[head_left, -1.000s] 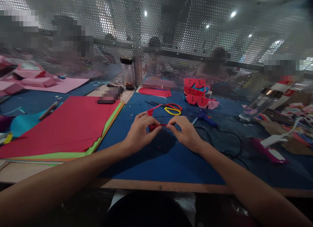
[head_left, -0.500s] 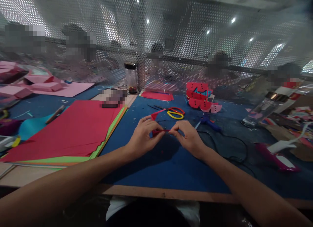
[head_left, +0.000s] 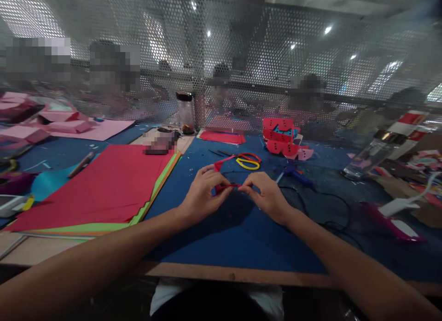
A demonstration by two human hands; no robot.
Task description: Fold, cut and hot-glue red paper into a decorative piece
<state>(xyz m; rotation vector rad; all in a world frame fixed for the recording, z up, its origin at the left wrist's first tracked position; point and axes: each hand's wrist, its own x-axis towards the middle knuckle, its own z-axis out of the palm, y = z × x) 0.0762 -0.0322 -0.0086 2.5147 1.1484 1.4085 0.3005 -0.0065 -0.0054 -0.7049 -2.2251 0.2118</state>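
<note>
Between my two hands is a small folded piece of red paper (head_left: 218, 166), raised a little above the blue table mat (head_left: 238, 247). My left hand (head_left: 204, 192) pinches it, and part of the paper stands up behind those fingers. On the other side, my right hand (head_left: 264, 194) grips the paper's thin right end between thumb and fingers. Just beyond the hands lie scissors (head_left: 248, 161) with red and yellow handles. A blue glue gun (head_left: 297, 174) rests to the right of my right hand. How the paper is folded inside my fingers is hidden.
Left is a stack of red, green and orange sheets (head_left: 96, 187), with a phone (head_left: 161, 142) at its top corner. Red dotted paper pieces (head_left: 283, 139), a jar (head_left: 186, 113), a clear bottle (head_left: 366, 155) and a purple power strip (head_left: 393, 222) stand around. A perforated metal screen (head_left: 248, 49) closes the back.
Both hands keep their pinch on the red paper with hardly any movement. The view has shifted very slightly.
</note>
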